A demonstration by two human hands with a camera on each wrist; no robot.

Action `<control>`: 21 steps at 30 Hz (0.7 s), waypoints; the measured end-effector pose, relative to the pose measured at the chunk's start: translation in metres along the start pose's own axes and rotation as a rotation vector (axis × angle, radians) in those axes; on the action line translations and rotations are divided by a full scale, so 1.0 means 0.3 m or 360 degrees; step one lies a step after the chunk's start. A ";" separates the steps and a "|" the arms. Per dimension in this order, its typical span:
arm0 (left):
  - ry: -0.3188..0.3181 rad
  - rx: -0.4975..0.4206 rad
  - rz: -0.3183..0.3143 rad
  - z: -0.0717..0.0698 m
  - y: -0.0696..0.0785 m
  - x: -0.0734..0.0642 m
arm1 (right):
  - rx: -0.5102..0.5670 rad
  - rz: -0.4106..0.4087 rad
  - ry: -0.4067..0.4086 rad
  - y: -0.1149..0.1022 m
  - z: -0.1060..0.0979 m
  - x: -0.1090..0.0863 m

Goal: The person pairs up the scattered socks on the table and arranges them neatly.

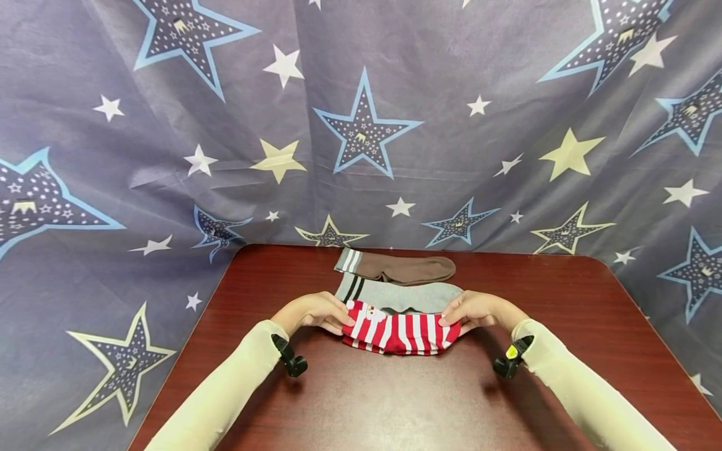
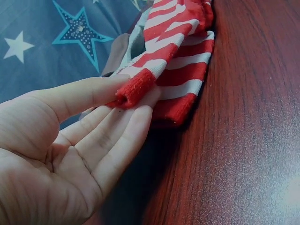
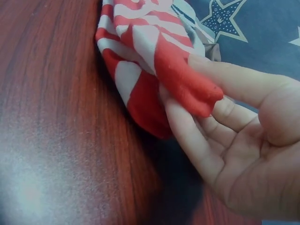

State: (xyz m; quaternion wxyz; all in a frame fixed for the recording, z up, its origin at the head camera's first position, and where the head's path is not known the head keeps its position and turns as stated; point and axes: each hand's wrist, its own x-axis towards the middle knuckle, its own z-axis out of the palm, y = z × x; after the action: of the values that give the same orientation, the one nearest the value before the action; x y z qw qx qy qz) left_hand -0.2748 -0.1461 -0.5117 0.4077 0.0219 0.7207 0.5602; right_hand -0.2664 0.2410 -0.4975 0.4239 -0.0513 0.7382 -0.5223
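Two red-and-white striped socks lie one over the other near the middle of the table, the upper one partly lifted. My left hand pinches the red cuff of the upper sock between thumb and fingers, beside a small white-bearded face pattern. At the other end, my right hand pinches the red toe, which bunches up in the right wrist view. The lower striped sock rests on the table under it. Just behind lie grey socks with black bands, partly covered by the striped ones.
Brown socks with a grey, white-striped cuff lie farther back, near the far edge of the reddish-brown table. A star-patterned cloth hangs behind. Each wrist carries a black strapped camera.
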 end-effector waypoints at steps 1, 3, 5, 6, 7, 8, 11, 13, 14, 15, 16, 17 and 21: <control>0.0007 0.0004 -0.0002 0.001 -0.001 0.002 | -0.0007 0.0001 0.0013 0.002 0.001 0.001; 0.0024 0.0006 -0.0011 0.003 -0.002 0.004 | -0.0016 0.0007 0.0037 0.006 0.002 0.001; 0.0043 0.0006 -0.0020 0.006 -0.003 0.005 | -0.0023 0.0015 0.0057 0.008 0.004 0.002; 0.0051 0.0006 -0.0025 0.007 -0.004 0.005 | -0.0025 0.0019 0.0068 0.009 0.005 0.001; 0.0058 0.0008 -0.0030 0.009 -0.004 0.004 | -0.0032 0.0021 0.0079 0.010 0.007 0.001; 0.0066 0.0010 -0.0033 0.010 -0.005 0.004 | -0.0037 0.0025 0.0090 0.010 0.009 0.001; 0.0077 0.0031 -0.0036 0.013 -0.007 0.003 | -0.0064 0.0032 0.0132 0.010 0.014 -0.001; 0.0087 0.0046 -0.0033 0.014 -0.007 0.003 | -0.0089 0.0025 0.0168 0.010 0.017 -0.002; 0.0092 0.0052 -0.0029 0.013 -0.008 0.004 | -0.0096 0.0023 0.0187 0.010 0.018 -0.002; 0.0099 0.0057 -0.0027 0.014 -0.008 0.005 | -0.0110 0.0014 0.0199 0.009 0.019 -0.002; 0.0105 0.0059 -0.0025 0.014 -0.008 0.005 | -0.0118 0.0010 0.0213 0.009 0.021 -0.001; 0.0111 0.0061 -0.0024 0.015 -0.008 0.006 | -0.0126 0.0008 0.0228 0.008 0.024 0.000; 0.0129 0.0095 -0.0015 0.020 -0.008 0.005 | -0.0166 0.0019 0.0280 0.009 0.036 0.006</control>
State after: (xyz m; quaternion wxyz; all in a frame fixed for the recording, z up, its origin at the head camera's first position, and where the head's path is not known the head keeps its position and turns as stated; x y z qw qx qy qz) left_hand -0.2712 -0.1414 -0.5148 0.3798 0.0080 0.7533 0.5369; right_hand -0.2593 0.2335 -0.5018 0.3573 -0.0229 0.7989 -0.4832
